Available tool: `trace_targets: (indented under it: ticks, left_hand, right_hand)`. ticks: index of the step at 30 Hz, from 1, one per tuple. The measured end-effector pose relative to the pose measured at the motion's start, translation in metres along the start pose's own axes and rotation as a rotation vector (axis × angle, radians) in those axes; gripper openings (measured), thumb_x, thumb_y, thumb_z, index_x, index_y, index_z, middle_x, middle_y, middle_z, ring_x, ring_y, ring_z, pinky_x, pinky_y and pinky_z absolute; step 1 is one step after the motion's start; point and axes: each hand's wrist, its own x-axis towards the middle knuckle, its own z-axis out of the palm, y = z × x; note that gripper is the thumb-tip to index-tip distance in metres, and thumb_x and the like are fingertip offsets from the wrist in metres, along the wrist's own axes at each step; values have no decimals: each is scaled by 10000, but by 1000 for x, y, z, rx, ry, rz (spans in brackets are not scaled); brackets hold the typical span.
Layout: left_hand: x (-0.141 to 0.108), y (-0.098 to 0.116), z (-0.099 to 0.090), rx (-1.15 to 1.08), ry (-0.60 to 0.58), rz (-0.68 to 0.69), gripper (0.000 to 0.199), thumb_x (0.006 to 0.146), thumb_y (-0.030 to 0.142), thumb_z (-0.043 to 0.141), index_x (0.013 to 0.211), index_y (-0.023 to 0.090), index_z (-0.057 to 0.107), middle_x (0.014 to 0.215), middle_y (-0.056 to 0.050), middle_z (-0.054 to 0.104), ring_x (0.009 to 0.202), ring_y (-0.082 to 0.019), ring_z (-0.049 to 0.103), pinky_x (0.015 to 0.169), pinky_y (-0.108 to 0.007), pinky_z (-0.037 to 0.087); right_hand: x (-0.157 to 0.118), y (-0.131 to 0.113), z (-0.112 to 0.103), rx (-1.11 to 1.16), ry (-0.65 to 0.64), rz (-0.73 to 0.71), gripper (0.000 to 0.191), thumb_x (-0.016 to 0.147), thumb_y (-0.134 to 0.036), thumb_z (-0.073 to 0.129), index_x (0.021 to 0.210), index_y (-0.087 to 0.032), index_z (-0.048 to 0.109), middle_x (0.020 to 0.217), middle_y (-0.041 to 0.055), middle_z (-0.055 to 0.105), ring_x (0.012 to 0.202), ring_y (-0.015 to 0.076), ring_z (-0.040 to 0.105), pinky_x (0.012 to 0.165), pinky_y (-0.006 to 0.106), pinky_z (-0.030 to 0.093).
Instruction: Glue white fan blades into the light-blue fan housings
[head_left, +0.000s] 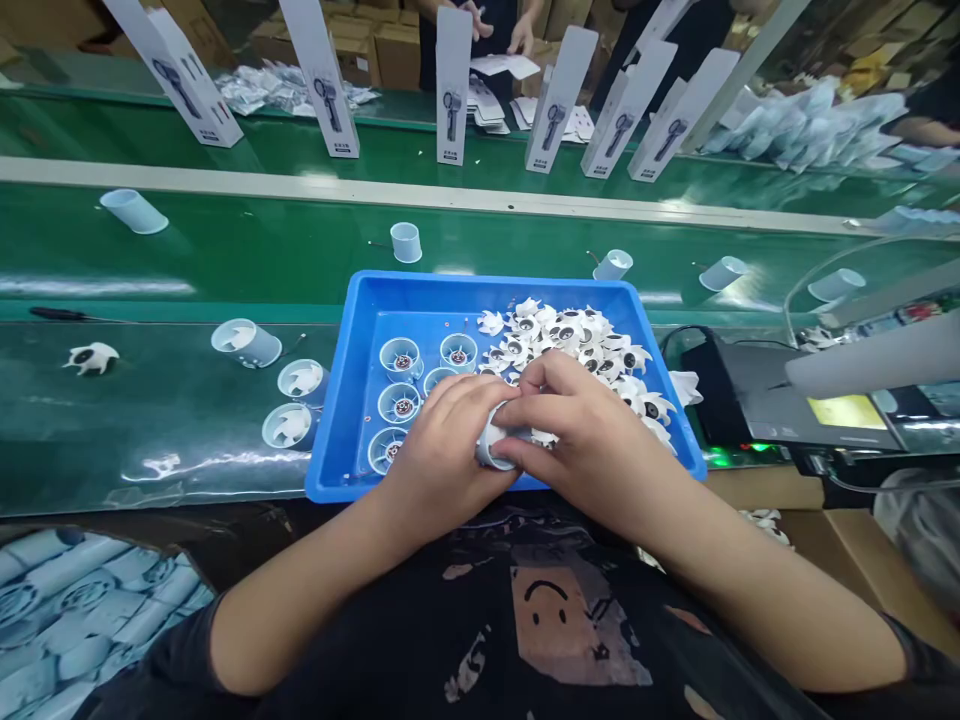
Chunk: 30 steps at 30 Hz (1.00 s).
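Observation:
My left hand [442, 440] and my right hand [589, 430] meet over the near edge of a blue tray [525, 290]. Together they grip a small pale blue cylindrical fan housing [495, 452]; a white impeller edge shows at my right fingers. Inside the tray, several pale blue housings with motors [400, 358] stand on the left, and a heap of white impellers [570, 335] fills the right side.
Three assembled housings [289, 400] and a loose impeller [91, 357] lie on the green belt left of the tray. Empty housings [406, 242] ride the far belt, white product boxes [453, 85] behind. A black machine [780, 395] sits right. Another person's hands [517, 35] work opposite.

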Motion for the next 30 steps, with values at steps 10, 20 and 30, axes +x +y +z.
trace_targets:
  ticks: [10, 20, 30]
  left_hand:
    - [-5, -7, -1, 57, 81, -79, 354, 847, 358, 711, 1128, 211, 554, 1084, -85, 688, 1040, -261, 656, 911, -435, 553]
    - [6, -8, -3, 120, 42, -33, 417, 825, 369, 735, 1168, 229, 544, 1088, -94, 701, 1033, -282, 678, 903, -465, 567]
    - [29, -5, 1, 229, 52, 72, 403, 856, 321, 678, 1207, 242, 497, 1104, -91, 700, 1053, -274, 677, 1020, -517, 505]
  right_hand:
    - [-18, 1, -6, 123, 88, -83, 257, 977, -406, 576, 877, -199, 693, 1300, 62, 541, 1187, 215, 522, 1001, 433, 423]
    - [-24, 17, 5, 28, 180, -154, 461, 1002, -607, 392, 1197, -254, 617, 1449, 83, 442, 1324, 282, 411, 1073, 566, 336]
    - [-20, 22, 3, 11, 363, -76, 295, 1003, -417, 496, 1144, -209, 652, 1279, 99, 547, 1159, 244, 512, 975, 444, 406]
